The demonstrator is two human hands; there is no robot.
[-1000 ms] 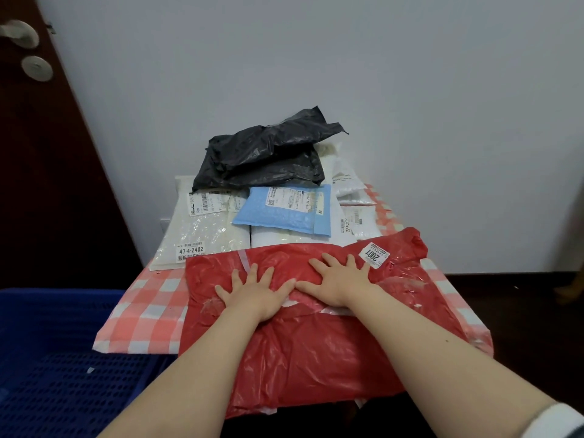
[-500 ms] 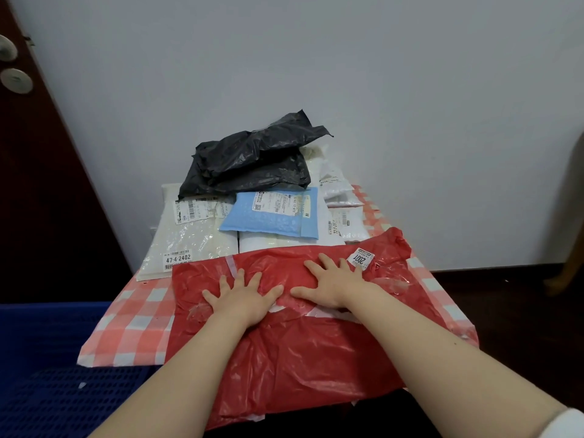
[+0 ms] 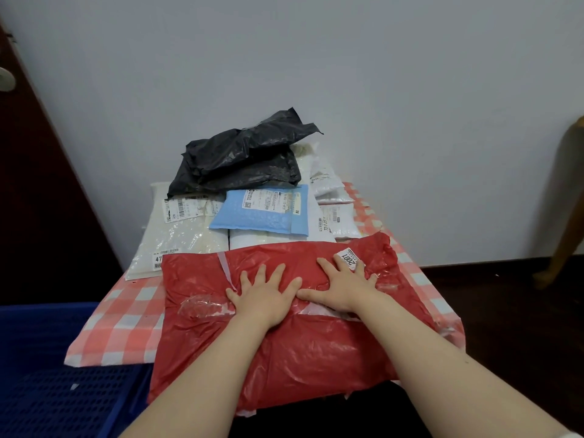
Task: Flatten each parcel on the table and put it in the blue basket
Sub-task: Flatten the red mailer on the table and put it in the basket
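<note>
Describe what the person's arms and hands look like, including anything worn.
The left hand and right hand wear no gloves, rings or watch. The left arm is uncovered; the right arm too, except a sliver of white sleeve at the bottom corner.

Red parcel at the worktop's near edge; blue basket low on the left.
The crinkled red plastic bag lies flat and overhangs the near edge. Behind it are white parcels, a light-blue bubble mailer and, on top of the pile, a crumpled black bag.
</note>
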